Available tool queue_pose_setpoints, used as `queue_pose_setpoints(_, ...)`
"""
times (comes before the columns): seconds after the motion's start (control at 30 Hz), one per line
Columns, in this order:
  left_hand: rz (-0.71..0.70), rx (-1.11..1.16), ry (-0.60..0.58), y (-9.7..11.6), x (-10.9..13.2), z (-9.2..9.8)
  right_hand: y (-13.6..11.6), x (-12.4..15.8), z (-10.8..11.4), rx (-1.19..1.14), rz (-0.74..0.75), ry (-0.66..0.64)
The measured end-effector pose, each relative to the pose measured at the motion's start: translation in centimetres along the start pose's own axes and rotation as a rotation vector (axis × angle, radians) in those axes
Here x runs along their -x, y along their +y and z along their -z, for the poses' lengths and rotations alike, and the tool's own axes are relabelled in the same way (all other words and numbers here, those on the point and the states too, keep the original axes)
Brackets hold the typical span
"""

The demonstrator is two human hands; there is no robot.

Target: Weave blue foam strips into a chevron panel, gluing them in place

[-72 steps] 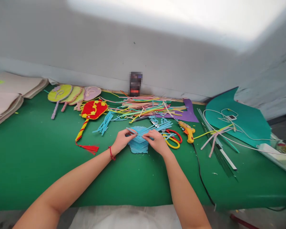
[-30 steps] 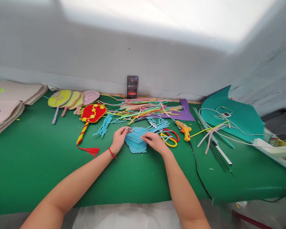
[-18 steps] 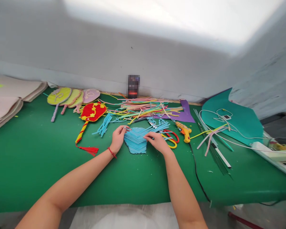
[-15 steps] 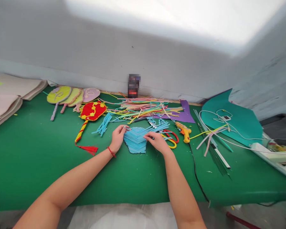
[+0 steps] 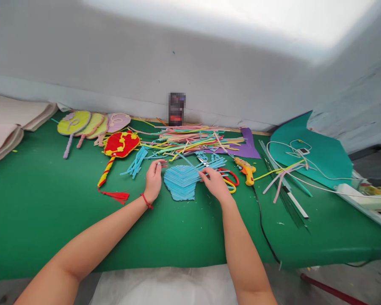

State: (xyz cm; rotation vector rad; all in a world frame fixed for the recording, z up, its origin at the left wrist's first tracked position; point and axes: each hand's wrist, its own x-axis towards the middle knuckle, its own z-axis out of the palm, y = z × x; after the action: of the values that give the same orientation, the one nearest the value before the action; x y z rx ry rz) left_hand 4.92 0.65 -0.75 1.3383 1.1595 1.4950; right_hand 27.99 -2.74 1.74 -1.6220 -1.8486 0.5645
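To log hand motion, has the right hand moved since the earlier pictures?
Yes: judged against the yellow glue gun, the right hand has shifted rightward, closer to it.

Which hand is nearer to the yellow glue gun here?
Right. The right hand is left of the yellow glue gun, with the scissor handles between them; the left hand is farther off, past the left edge of the blue panel.

On the surface [image 5: 165, 237], the panel [image 5: 180, 184] is lying centrally, with the stem pile [image 5: 190, 140] sitting behind it on the far side. Fans [image 5: 97, 126] are resting to the panel's left; scissors [image 5: 233, 173] and a glue gun [image 5: 248, 170] are lying to its right.
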Motion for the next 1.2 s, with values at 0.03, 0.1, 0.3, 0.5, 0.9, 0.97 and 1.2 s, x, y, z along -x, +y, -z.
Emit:
queue_pose_setpoints(0.03,-0.015,-0.021,-0.008,0.2,0.1,0.0,0.2,0.0,0.0,-0.03,-0.031,0.025)
queue_pose_setpoints(0.1,-0.052,-0.082,-0.058,0.5,0.3,0.2,0.5,-0.2,-0.1,-0.099,-0.072,0.051)
queue_pose_setpoints(0.3,-0.057,-0.399,-0.203,0.5,0.6,0.9,0.9,-0.7,-2.0,-0.004,0.024,0.068)
queue_pose_setpoints(0.5,-0.036,-0.438,-0.284,-0.3,0.4,1.4,0.9,-1.2,-2.9,0.095,0.069,0.04)
queue_pose_setpoints(0.9,0.15,0.153,-0.176,-0.7,-0.8,1.0,1.7,-1.3,-3.2,0.094,0.042,0.104)
queue_pose_setpoints(0.97,0.164,0.2,-0.212,-0.8,-0.9,1.0,1.8,-1.4,-3.1,0.094,0.027,0.108)
queue_pose_setpoints(1.2,0.192,0.056,-0.363,-0.8,-0.9,1.1,1.6,-1.4,-2.8,0.079,0.023,0.088)
